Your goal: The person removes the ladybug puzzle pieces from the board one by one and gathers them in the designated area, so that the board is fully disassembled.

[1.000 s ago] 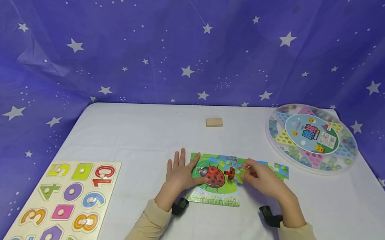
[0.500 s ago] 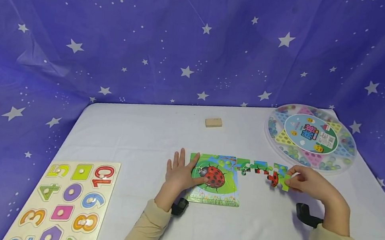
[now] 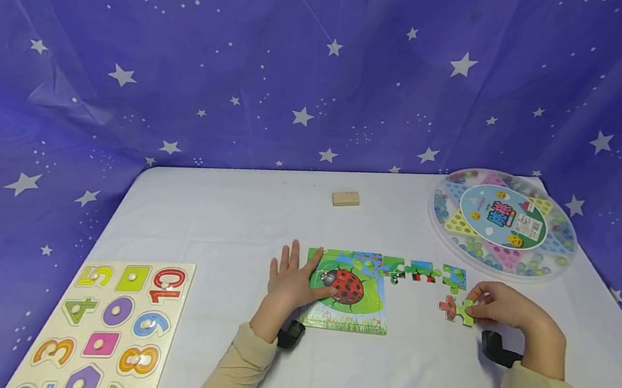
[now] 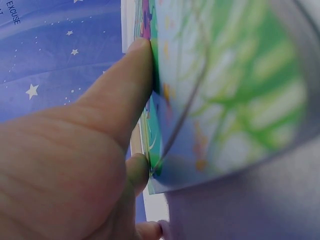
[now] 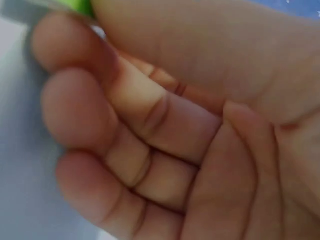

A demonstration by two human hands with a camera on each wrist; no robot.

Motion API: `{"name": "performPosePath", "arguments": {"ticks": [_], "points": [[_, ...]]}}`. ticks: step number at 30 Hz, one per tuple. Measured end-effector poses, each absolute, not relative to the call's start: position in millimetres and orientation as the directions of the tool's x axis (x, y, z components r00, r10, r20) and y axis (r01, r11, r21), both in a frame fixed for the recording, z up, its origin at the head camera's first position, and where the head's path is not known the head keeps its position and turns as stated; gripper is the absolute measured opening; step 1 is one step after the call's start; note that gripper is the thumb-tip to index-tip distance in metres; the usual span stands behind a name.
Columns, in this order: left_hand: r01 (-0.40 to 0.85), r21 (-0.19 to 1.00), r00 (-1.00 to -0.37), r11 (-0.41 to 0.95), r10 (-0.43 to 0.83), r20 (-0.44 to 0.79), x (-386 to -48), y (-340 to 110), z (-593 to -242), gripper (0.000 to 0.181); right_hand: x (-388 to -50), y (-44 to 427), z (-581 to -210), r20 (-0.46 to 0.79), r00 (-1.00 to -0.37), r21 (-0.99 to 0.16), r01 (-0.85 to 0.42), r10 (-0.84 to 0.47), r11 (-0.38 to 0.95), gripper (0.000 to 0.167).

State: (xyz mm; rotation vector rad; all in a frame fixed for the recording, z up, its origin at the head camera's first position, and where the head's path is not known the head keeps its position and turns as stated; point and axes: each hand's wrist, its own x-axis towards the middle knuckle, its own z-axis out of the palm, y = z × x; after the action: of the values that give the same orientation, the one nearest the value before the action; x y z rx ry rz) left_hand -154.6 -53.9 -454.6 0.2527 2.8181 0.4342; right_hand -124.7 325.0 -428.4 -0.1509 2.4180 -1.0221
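My left hand (image 3: 292, 285) rests with spread, straight fingers on the left part of the square ladybug puzzle board (image 3: 355, 319). In the left wrist view the thumb lies on the board's printed face (image 4: 240, 85). To the right, my right hand (image 3: 512, 309) pinches a green and red puzzle piece (image 3: 468, 313) between thumb and fingertips, below a row of pieces. In that row are a corner piece (image 3: 455, 276), a piece with black and red (image 3: 422, 272) and a green piece (image 3: 394, 266) touching or close to the board's upper right edge. The right wrist view shows curled fingers and a green sliver.
A wooden number board (image 3: 114, 325) lies at the left front. Behind the puzzle sits a small wooden block (image 3: 345, 198). A round marble game box (image 3: 502, 221) stands at the back right. Behind the white table (image 3: 214, 221) hangs a purple star-patterned cloth (image 3: 279, 73).
My right hand has moved right, away from the board, and then slightly toward the table's front, carrying the pinched piece out from the row. The left hand has stayed on the board.
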Motion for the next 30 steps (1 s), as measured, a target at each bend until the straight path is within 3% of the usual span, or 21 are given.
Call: {"name": "performPosePath", "arguments": {"ticks": [15, 23, 30], "points": [[0.128, 0.333, -0.948, 0.934, 0.214, -0.237, -153.4, -54.6, -454.0, 0.085, -125.4, 323.4, -417.9, -0.377, -0.911, -0.582, 0.092, -0.168, 0.808, 0.026], [0.129, 0.329, -0.946, 0.936, 0.215, -0.241, -153.3, -55.1, -453.9, 0.085, -129.3, 285.9, -403.5, -0.197, -0.945, -0.684, -0.059, -0.262, 0.727, 0.029], [0.127, 0.323, -0.945, 0.938, 0.213, -0.247, -154.0, -54.8, -454.2, 0.086, -137.4, 216.5, -416.7, -0.107, -0.901, -0.737, -0.212, -0.421, 0.642, 0.037]]}}
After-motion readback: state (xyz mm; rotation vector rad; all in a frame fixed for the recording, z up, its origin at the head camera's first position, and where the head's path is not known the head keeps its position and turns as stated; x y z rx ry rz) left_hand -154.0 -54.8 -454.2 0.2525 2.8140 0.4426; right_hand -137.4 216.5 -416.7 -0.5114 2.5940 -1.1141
